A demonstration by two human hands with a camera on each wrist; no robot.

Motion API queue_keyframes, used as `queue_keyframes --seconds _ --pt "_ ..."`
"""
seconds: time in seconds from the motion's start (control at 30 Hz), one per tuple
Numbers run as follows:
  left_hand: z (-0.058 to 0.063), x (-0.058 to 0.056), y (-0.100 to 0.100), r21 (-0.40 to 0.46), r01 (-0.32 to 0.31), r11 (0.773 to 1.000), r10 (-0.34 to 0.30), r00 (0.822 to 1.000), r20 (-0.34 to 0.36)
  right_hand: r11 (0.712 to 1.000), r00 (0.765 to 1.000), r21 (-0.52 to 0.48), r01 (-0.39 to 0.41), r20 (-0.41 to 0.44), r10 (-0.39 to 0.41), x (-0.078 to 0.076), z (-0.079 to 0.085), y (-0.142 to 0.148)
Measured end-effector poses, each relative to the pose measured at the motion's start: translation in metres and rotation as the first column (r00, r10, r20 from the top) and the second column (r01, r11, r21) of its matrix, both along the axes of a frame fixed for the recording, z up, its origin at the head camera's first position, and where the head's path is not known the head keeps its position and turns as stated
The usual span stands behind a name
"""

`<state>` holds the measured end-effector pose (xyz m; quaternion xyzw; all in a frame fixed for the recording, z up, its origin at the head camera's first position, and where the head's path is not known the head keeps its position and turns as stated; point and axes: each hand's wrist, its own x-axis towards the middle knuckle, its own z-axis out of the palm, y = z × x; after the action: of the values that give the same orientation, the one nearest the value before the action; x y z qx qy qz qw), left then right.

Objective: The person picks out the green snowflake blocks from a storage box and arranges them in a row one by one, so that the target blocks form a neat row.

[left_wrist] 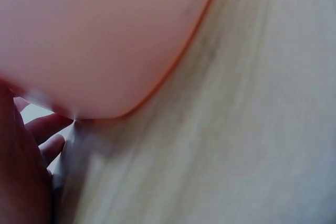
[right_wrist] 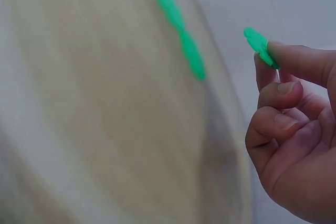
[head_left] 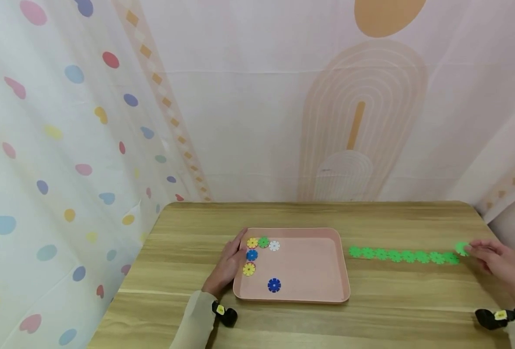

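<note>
My right hand (head_left: 501,261) pinches a green notched plastic disc (right_wrist: 258,45) between thumb and fingertip, the other fingers curled in. That disc is just off the right end of a row of linked green discs (head_left: 407,256), and the right wrist view shows a gap between them. Left of the row, a pink tray (head_left: 301,300) lies on the table, and my left hand (head_left: 226,265) holds its left rim. Inside the tray are a green disc (head_left: 263,242), a white disc (head_left: 274,245), yellow discs (head_left: 249,269) and blue discs (head_left: 274,285).
The wooden table (head_left: 397,322) carries the tray and the row. Its back edge meets a patterned curtain (head_left: 248,121), and another dotted curtain (head_left: 65,160) hangs along the left side. Black wrist cameras (head_left: 227,317) sit on both wrists.
</note>
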<state>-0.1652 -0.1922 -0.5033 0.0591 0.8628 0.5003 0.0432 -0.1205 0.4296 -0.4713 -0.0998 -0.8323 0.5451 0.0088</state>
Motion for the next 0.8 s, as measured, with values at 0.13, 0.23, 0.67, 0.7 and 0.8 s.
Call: queue_keyframes --seconds 0.13,0.23,0.67,0.7,0.8 --pt "0.000 0.000 0.000 0.000 0.001 1.000 -0.001 1.000 -0.001 0.998 0.997 0.019 0.052 0.053 -0.053 0.000 -0.009 0.004" --pt "0.000 0.000 0.000 0.003 0.000 1.000 0.000 1.000 -0.002 0.995 0.994 0.049 0.087 0.065 -0.090 -0.002 -0.013 0.006" --pt "0.000 0.001 0.000 0.022 -0.014 1.000 0.014 1.000 0.019 0.981 0.992 0.169 0.101 0.055 -0.111 -0.005 -0.019 0.013" --pt "0.001 0.001 0.000 0.022 -0.015 1.000 0.015 1.000 0.022 0.979 0.992 0.177 0.104 0.055 -0.115 -0.005 -0.019 0.013" --pt "0.001 0.001 0.000 0.022 -0.013 1.000 0.013 1.000 0.022 0.975 0.991 0.193 0.111 0.052 -0.123 -0.004 -0.018 0.012"
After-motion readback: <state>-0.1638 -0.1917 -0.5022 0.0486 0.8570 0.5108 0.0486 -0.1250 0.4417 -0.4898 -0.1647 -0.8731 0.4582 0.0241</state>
